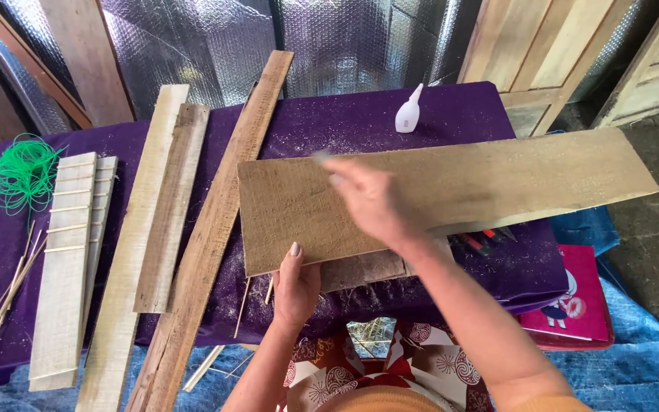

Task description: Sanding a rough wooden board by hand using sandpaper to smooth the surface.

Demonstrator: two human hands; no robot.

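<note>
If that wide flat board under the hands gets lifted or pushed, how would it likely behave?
The wide board looks stiff: it spans past the purple table edge without sagging. It appears thin, so probably light for its size. With its right end overhanging, it may tip if the left hand at its near edge lets go.

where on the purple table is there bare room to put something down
Bare purple cloth shows behind the wide board, between the long diagonal plank and the white glue bottle, and right of the bottle. A smaller patch lies right of the markers. The left side is crowded with planks, sticks and green cord.
</note>
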